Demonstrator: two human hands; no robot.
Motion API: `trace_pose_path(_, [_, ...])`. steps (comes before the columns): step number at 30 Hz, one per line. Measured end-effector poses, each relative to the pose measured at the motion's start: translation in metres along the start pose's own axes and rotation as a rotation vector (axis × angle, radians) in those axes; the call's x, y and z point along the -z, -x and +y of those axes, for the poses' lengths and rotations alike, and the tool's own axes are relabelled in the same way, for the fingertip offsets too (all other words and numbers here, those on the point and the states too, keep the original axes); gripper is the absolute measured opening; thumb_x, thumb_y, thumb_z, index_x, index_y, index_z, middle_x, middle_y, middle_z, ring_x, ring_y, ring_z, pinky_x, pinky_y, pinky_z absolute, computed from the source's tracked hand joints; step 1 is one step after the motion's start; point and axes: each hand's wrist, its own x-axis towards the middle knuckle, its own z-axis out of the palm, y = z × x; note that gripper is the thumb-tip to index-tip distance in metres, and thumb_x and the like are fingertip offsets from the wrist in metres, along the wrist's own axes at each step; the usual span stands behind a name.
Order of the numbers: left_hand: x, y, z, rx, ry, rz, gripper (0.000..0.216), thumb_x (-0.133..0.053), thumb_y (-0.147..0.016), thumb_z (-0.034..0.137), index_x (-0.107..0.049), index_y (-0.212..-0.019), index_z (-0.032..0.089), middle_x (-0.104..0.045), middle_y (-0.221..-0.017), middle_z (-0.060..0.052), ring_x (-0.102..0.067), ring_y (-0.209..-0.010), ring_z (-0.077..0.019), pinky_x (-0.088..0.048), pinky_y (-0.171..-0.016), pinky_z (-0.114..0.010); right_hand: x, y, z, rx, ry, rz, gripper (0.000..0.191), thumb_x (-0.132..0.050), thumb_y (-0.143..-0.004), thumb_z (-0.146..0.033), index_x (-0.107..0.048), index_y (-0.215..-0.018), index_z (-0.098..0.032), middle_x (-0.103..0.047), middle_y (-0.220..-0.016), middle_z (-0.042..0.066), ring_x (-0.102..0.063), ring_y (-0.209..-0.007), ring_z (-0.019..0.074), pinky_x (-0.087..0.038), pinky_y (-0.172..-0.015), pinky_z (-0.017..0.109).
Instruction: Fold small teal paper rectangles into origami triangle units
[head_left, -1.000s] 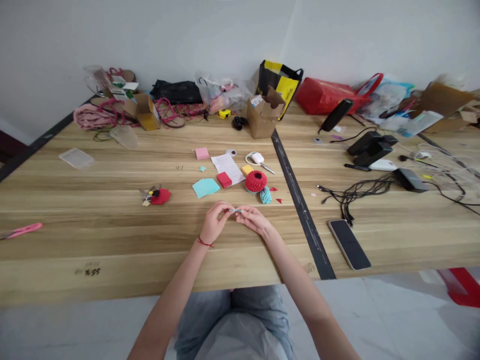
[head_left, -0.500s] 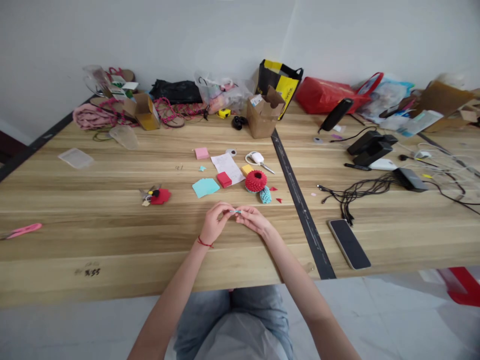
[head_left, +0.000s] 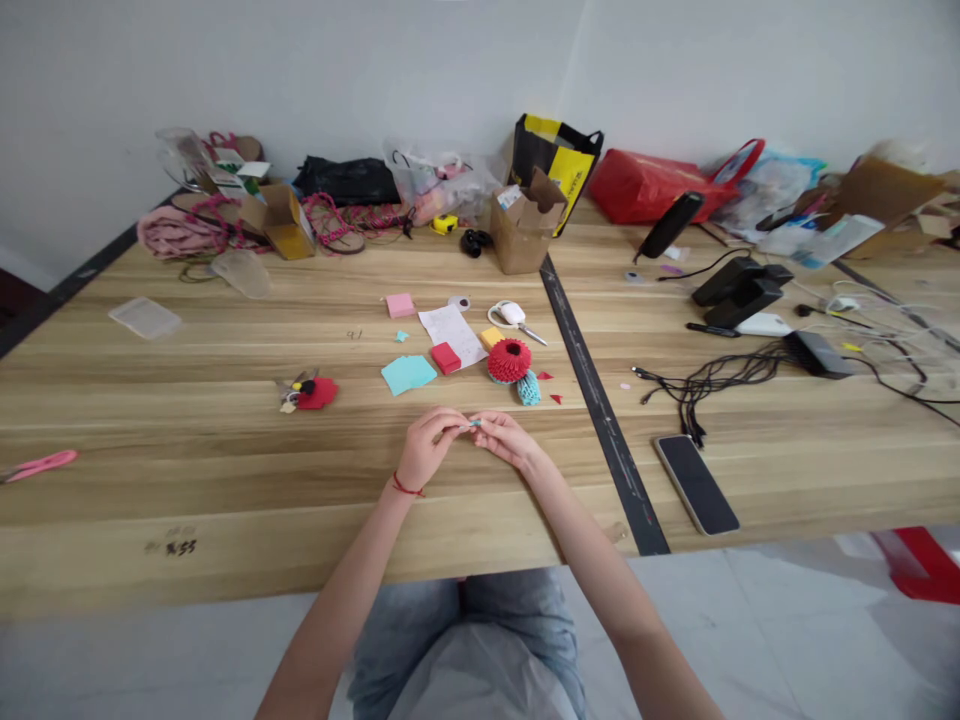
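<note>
My left hand (head_left: 424, 447) and my right hand (head_left: 507, 438) meet over the wooden table (head_left: 225, 440), fingertips pinched together on a small teal folded paper piece (head_left: 474, 423). Just beyond them stand a red folded-paper model (head_left: 510, 360) and a teal folded-paper model (head_left: 529, 387). A teal paper sheet (head_left: 408, 373), a red paper pad (head_left: 446, 357), a pink pad (head_left: 400, 305), a yellow pad (head_left: 493, 338) and a white slip (head_left: 453, 334) lie further out. Small red paper bits (head_left: 556, 398) lie beside the models.
A phone (head_left: 696, 483) lies face up at the right beside a tangle of black cables (head_left: 705, 380). White scissors (head_left: 514, 317), a key bunch with a red fob (head_left: 309, 390) and pink scissors (head_left: 39, 464) are on the table. Bags and cartons (head_left: 525, 225) crowd the far edge.
Both hands stayed pinched on the teal piece, with the fingers shifting slightly. The view tilted a little, so everything sits slightly higher.
</note>
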Motion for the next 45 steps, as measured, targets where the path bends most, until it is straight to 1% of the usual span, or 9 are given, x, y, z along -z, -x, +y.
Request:
trace_pose_path(5, [0.0016,0.0005,0.0008,-0.038,-0.014,-0.004,0.013,-0.054,-0.086,0.018,-0.066,-0.084,0.019,-0.068,-0.086,-0.005,-0.062,-0.085,-0.0154,-0.049,-0.078,-0.031,-0.0014,0.0012,-0.0024,-0.012,0.004,0.002,0.024,-0.08,-0.061,-0.028,-0.07,-0.078,-0.014,-0.068,-0.068,0.0,-0.06,-0.056,0.0061,-0.052,-0.06,0.016])
trace_pose_path(11, [0.002,-0.0019,0.0004,0.029,0.009,-0.027,0.013,-0.054,-0.086,0.021,-0.066,-0.083,0.019,-0.066,-0.083,-0.006,-0.061,-0.082,-0.0154,-0.049,-0.076,-0.03,-0.0019,0.0015,-0.0032,-0.019,0.03,0.014,0.026,-0.081,-0.059,-0.027,-0.07,-0.078,-0.013,-0.067,-0.064,0.0,-0.059,-0.054,0.0056,-0.051,-0.059,0.016])
trace_pose_path(18, [0.0019,-0.0016,0.0014,0.027,0.041,0.011,0.012,-0.057,-0.084,0.022,-0.068,-0.079,0.02,-0.068,-0.081,-0.005,-0.063,-0.079,-0.0159,-0.05,-0.074,-0.031,-0.0019,0.0021,-0.0036,-0.007,0.041,0.019,0.027,-0.082,-0.057,-0.027,-0.071,-0.077,-0.014,-0.07,-0.07,0.001,-0.06,-0.056,0.0059,-0.051,-0.059,0.016])
trace_pose_path(23, [0.0019,-0.0021,0.0007,0.048,0.049,0.017,0.011,-0.059,-0.083,0.022,-0.067,-0.077,0.019,-0.068,-0.08,-0.005,-0.063,-0.078,-0.0158,-0.049,-0.073,-0.03,-0.0021,0.0021,-0.0038,-0.005,0.05,0.021,0.024,-0.081,-0.058,-0.028,-0.071,-0.076,-0.015,-0.07,-0.07,0.001,-0.06,-0.055,0.0062,-0.051,-0.059,0.017])
trace_pose_path(28, [-0.002,-0.0012,0.0007,0.118,0.016,0.002,0.012,-0.053,-0.086,0.023,-0.064,-0.081,0.018,-0.064,-0.083,-0.005,-0.06,-0.081,-0.0159,-0.048,-0.073,-0.029,-0.004,0.0021,-0.0046,-0.009,0.067,0.03,0.025,-0.081,-0.058,-0.026,-0.072,-0.077,-0.014,-0.069,-0.068,0.001,-0.059,-0.055,0.0055,-0.05,-0.058,0.016])
trace_pose_path(31, [-0.0058,0.0,0.0009,0.133,-0.001,-0.005,0.013,-0.05,-0.088,0.023,-0.061,-0.085,0.018,-0.061,-0.085,-0.005,-0.058,-0.081,-0.0154,-0.048,-0.073,-0.028,-0.0059,0.0033,-0.0061,0.001,0.077,0.026,0.024,-0.081,-0.058,-0.027,-0.072,-0.076,-0.014,-0.068,-0.068,0.001,-0.059,-0.056,0.0061,-0.05,-0.059,0.017])
trace_pose_path(34, [-0.0073,0.0011,0.0012,0.118,-0.015,0.006,0.012,-0.05,-0.088,0.023,-0.06,-0.085,0.018,-0.061,-0.084,-0.005,-0.058,-0.082,-0.0151,-0.048,-0.074,-0.028,-0.0069,0.0041,-0.0066,0.002,0.083,0.021,0.023,-0.081,-0.059,-0.027,-0.071,-0.076,-0.014,-0.067,-0.066,0.001,-0.059,-0.056,0.0065,-0.051,-0.061,0.018])
trace_pose_path(40, [-0.0028,0.0025,0.0007,0.01,-0.021,0.023,0.013,-0.053,-0.086,0.021,-0.065,-0.082,0.019,-0.064,-0.084,-0.004,-0.06,-0.082,-0.0148,-0.048,-0.076,-0.03,-0.0039,0.0024,-0.0038,-0.003,0.061,0.011,0.024,-0.081,-0.059,-0.028,-0.071,-0.076,-0.015,-0.067,-0.066,0.0,-0.059,-0.055,0.0062,-0.05,-0.059,0.017])
trace_pose_path(45, [-0.0009,0.0013,-0.0021,0.017,-0.02,0.054,0.013,-0.058,-0.083,0.023,-0.069,-0.077,0.021,-0.063,-0.079,-0.004,-0.059,-0.075,-0.0138,-0.048,-0.071,-0.028,-0.0036,0.0032,-0.0052,-0.021,0.095,0.02,0.024,-0.08,-0.06,-0.028,-0.072,-0.078,-0.015,-0.068,-0.067,0.001,-0.059,-0.054,0.0059,-0.049,-0.057,0.016])
